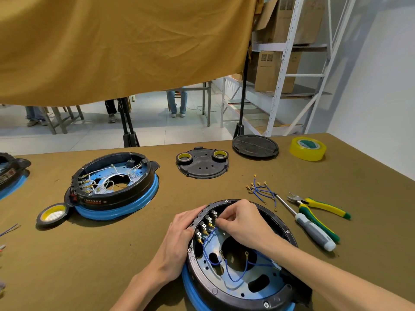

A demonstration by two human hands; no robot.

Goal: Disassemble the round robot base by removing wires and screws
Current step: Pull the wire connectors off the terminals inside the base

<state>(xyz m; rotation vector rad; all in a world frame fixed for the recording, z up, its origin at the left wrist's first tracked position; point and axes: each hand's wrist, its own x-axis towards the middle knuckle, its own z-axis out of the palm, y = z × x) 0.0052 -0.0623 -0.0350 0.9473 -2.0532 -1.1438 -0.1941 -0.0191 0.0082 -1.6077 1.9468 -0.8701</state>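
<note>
1. Desk under olive cloth, cut off at left and lower edges.
2. Round robot base, lower centre: black plastic ring, blue rubbery skirt, cut by bottom edge.
3. Left hand flat on rim, fingers straight.
4. Right hand inside, fingers curled, pinching at a terminal; held wire end hidden.
5. Thin blue wires looping across floor.
6. Brass terminals, small, hard to resolve.
</note>
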